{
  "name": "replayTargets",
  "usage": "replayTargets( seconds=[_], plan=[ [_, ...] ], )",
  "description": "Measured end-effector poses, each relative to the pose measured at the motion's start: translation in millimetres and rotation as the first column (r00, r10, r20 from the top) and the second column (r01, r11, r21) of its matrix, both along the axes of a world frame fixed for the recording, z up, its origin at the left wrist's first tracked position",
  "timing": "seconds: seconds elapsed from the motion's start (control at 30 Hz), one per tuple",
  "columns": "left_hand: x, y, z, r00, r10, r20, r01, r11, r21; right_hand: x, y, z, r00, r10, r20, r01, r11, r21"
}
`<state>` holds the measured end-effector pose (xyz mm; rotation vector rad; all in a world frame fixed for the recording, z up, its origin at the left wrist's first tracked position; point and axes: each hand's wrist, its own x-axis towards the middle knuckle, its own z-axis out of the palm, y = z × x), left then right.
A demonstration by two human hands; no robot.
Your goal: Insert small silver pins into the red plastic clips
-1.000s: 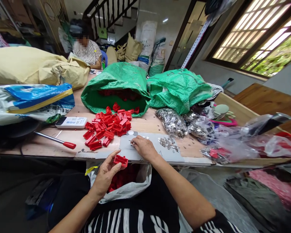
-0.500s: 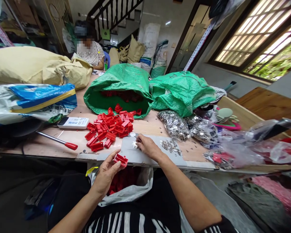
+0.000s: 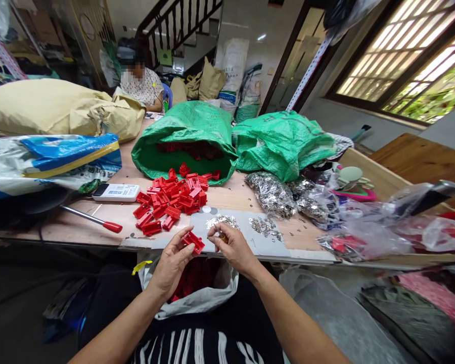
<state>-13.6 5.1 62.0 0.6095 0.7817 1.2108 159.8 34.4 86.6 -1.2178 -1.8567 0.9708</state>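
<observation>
Between the thumb and fingers of my left hand (image 3: pixel 172 263) is a red plastic housing (image 3: pixel 193 242), its hollow side facing up. Close to its right, my right hand (image 3: pixel 231 245) is closed in a pinch; what sits at the fingertips is too small to make out. Something yellowish shows among the right hand's fingers. Behind that hand, small shiny metal pieces (image 3: pixel 223 221) lie on a grey board (image 3: pixel 200 230), with a second pile of metal parts (image 3: pixel 266 227) to the right. A heap of similar red housings (image 3: pixel 174 197) lies on the table, left of the board.
An open green sack (image 3: pixel 189 121) with red parts stands behind the heap. Bags of metal parts (image 3: pixel 271 194) lie at right. A red-tipped lever (image 3: pixel 111 227) and white box (image 3: pixel 116 192) are at left. A white bag (image 3: pixel 227 293) hangs below the edge. A person (image 3: pixel 144 86) sits opposite.
My right hand has left the metal pieces and come toward me, beside the red housing. My left hand has shifted slightly right and up, tilting the housing.
</observation>
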Motion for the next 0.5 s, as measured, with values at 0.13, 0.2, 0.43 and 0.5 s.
replayTargets(
  seconds=[0.13, 0.2, 0.43, 0.5],
  plan=[
    [0.3, 0.6, -0.7, 0.998, -0.021, 0.054, 0.022, 1.000, -0.020, -9.5, -6.7, -5.3, 0.999, -0.010, -0.039, 0.012, 0.999, 0.052],
    [-0.3, 0.7, -0.7, 0.996, -0.026, 0.080, 0.029, 0.999, -0.025, -11.7, -8.3, -7.6, 0.997, 0.018, -0.070, -0.016, 0.999, 0.028],
    [-2.6, 0.3, 3.1, 0.998, -0.036, 0.059, 0.036, 0.999, -0.014, -5.3, -9.3, -8.2, 0.994, 0.111, 0.014, -0.111, 0.992, 0.053],
    [-2.0, 0.0, 3.2, 0.999, -0.037, 0.034, 0.037, 0.999, -0.003, -3.0, -9.9, -9.5, 0.993, 0.121, 0.012, -0.121, 0.992, 0.028]
  ],
)
